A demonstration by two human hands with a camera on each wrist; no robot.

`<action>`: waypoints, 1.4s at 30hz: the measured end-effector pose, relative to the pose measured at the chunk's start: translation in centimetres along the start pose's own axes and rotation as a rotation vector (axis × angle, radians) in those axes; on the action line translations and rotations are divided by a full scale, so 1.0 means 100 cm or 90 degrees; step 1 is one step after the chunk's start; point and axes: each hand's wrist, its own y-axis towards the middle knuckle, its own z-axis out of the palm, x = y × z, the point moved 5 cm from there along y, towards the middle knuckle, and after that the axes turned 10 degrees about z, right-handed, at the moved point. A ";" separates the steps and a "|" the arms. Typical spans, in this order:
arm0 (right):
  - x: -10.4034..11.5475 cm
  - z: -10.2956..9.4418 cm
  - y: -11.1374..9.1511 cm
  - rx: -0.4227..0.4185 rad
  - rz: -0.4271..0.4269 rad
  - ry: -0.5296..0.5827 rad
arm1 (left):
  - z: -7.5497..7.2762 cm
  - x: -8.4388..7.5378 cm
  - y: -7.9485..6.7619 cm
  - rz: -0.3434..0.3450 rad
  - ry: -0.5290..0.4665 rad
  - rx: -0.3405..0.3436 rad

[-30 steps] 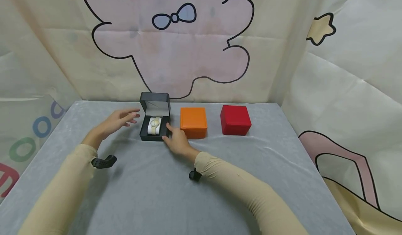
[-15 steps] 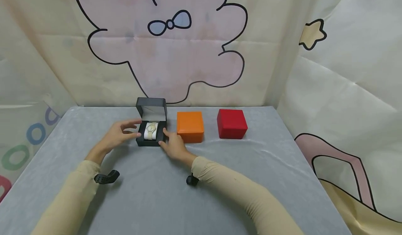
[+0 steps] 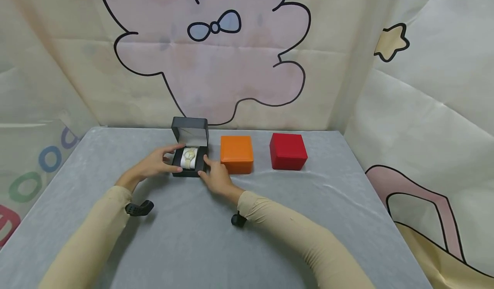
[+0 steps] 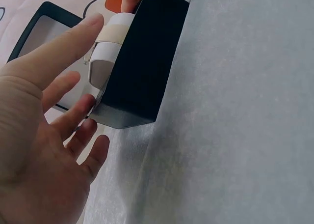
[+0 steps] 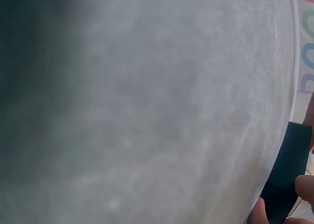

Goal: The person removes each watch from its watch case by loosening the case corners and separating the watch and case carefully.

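Note:
A black watch box point(image 3: 186, 173) stands on the table with its grey-lined lid point(image 3: 191, 127) raised. Inside it a pale wristwatch point(image 3: 189, 155) is wrapped round a white cushion. My right hand point(image 3: 216, 177) holds the box at its right front corner; its fingertips point(image 5: 305, 187) show on the dark wall in the right wrist view. My left hand point(image 3: 154, 162) is at the box's left side, fingers spread. In the left wrist view the thumb of my left hand point(image 4: 44, 165) reaches over the box edge near the watch cushion, the other fingers beside the left wall.
An orange box point(image 3: 237, 154) stands just right of the watch box, close to my right hand. Farther right is a red box point(image 3: 288, 152). All are near the back edge of the grey cloth-covered table point(image 3: 200, 237), before a printed curtain point(image 3: 247, 74).
My left hand has moved right and in to the watch box, its thumb and forefinger now over the left edge. The right hand stays at the box's corner. The head view shifted slightly.

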 end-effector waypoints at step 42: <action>0.002 -0.002 -0.002 -0.008 -0.031 -0.006 | 0.003 -0.013 0.021 0.120 0.166 0.028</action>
